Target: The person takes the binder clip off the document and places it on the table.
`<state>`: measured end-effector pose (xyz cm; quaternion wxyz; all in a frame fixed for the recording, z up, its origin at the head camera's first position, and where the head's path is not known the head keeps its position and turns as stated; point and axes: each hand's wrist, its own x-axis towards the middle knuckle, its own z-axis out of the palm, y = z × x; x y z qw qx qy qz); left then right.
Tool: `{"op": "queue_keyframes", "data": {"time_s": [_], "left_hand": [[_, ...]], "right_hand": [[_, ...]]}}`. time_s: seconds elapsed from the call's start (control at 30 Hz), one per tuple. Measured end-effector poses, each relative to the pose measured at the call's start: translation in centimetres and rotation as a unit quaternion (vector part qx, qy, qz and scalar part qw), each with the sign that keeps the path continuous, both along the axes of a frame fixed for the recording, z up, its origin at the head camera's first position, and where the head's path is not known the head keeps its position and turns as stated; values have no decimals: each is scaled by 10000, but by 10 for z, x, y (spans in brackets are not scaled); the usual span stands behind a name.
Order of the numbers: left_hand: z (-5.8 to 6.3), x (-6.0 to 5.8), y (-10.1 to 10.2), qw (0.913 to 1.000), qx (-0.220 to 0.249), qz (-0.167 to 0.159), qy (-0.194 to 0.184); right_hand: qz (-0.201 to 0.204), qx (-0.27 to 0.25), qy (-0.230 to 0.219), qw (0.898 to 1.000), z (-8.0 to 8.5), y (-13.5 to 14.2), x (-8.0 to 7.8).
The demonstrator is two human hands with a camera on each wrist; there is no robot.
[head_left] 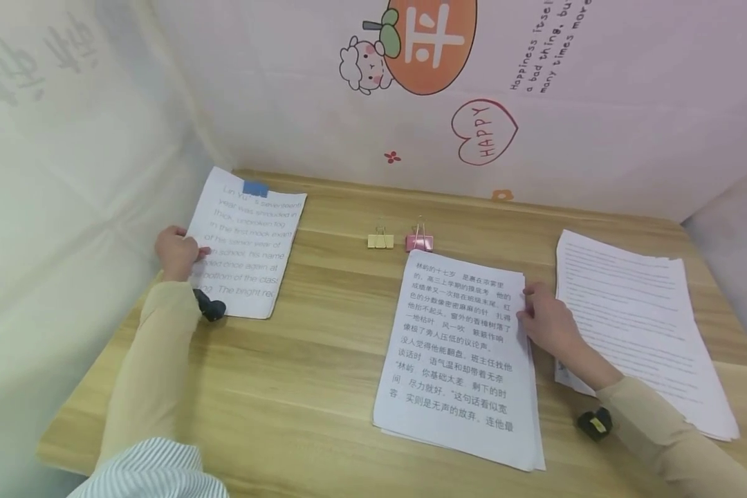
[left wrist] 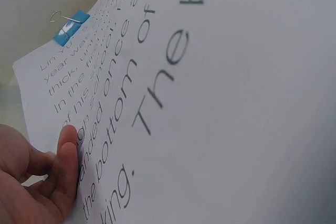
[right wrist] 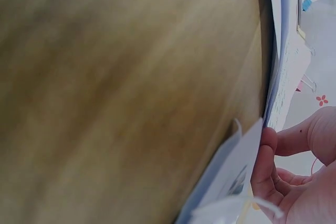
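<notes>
A stack of sheets with large English print [head_left: 243, 238], a blue binder clip [head_left: 256, 189] on its top edge, lies at the table's left. My left hand [head_left: 177, 252] rests at its left edge, fingers loosely bent against the top page. In front of me, right of the middle, lies a stack with Chinese print [head_left: 454, 360], its lower sheets slightly fanned out. My right hand [head_left: 548, 321] pinches this stack's right edge between thumb and fingers [right wrist: 268, 142]. A yellow binder clip [head_left: 380, 241] and a pink binder clip [head_left: 420, 242] stand just behind it.
At the right, under my right forearm, lies another stack of finely printed sheets [head_left: 635, 318], slightly askew. The wooden table [head_left: 299, 387] meets a pale printed cloth wall [head_left: 324, 138] at the back. Black wrist devices [head_left: 594, 423] sit at both wrists.
</notes>
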<state>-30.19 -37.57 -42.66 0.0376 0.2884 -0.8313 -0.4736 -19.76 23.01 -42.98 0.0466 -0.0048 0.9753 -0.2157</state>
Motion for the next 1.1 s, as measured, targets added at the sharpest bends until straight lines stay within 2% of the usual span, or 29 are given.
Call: {"op": "queue_keyframes", "data": {"time_s": [0.27, 0.57, 0.7, 0.83, 0.93, 1.1], "left_hand": [[-3, 21, 3, 9968, 795, 89, 87], [0, 58, 17, 9967, 816, 35, -49], [-3, 72, 26, 9957, 913, 107, -76], [-3, 82, 37, 9948, 1005, 112, -125], [-2, 88, 47, 9944, 1041, 15, -168], [-1, 97, 63, 9926, 1184, -214, -135]], "right_hand": [[28, 0, -134, 9999, 2, 0, 2], [309, -59, -80, 9995, 7, -6, -1], [528, -179, -165, 9983, 14, -20, -3], [656, -381, -596, 9953, 21, -40, -5], [765, -513, -781, 9927, 21, -56, -7], [995, -815, -791, 9885, 19, -82, -9]]}}
